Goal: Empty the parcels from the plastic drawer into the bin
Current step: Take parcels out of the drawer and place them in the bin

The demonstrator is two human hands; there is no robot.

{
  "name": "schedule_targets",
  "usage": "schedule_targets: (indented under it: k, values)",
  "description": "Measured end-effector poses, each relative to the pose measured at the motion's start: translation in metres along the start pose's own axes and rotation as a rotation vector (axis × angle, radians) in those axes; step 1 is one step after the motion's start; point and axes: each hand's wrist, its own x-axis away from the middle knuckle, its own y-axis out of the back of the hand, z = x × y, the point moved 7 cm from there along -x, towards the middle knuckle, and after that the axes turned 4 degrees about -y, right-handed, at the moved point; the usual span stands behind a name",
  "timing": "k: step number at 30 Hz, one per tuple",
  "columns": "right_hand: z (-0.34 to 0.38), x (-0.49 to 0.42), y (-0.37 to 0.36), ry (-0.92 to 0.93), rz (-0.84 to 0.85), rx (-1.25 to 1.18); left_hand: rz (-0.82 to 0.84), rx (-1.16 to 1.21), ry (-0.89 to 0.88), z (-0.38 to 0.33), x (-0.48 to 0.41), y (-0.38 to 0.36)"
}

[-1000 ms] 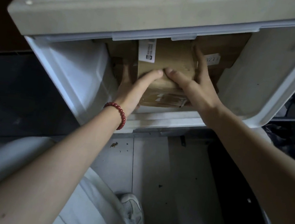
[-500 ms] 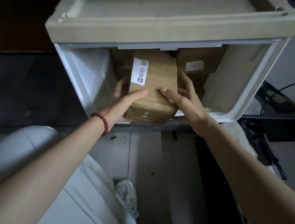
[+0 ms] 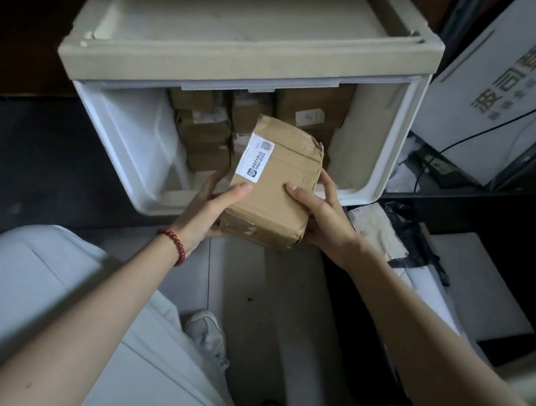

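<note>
Parcel (image 3: 275,186) is now out of the drawer (image 3: 121,134); 1 s back it sat inside among the stack. It hangs over the drawer's near rim, above the floor.

Left hand (image 3: 210,208) grips its left side and right hand (image 3: 323,217) its right, thumbs on top.

Judgement: extraction is done and the carry to the bin is next. No bin identified in view. Other parcels (image 3: 201,128) remain inside.

Long axis runs near-far, with the far end leaning slightly right. Labelled face is up; torn end is far.
</note>
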Motion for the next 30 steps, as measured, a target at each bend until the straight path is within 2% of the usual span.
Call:
schedule_targets:
  k: [7,11,15,19,23,30]
  values:
    - [-0.017,0.038,0.038,0.094,-0.111,-0.057,0.086,0.030,0.114,0.010,0.006,-0.040]
    - [-0.023,0.061,0.057,0.167,-0.228,-0.046,0.037,-0.039,0.040,0.016,0.010,-0.062]
    - [-0.016,0.074,0.076,0.246,-0.366,0.025,0.065,-0.173,-0.018,0.013,0.005,-0.082]
    - [-0.011,0.081,0.083,0.227,-0.456,0.134,0.064,-0.278,-0.067,0.007,0.002,-0.096]
    - [-0.007,0.084,0.071,0.215,-0.412,0.138,0.156,-0.301,-0.112,0.005,0.005,-0.109]
    - [-0.009,0.085,0.074,0.140,-0.376,0.041,0.166,-0.219,-0.202,0.001,0.003,-0.107]
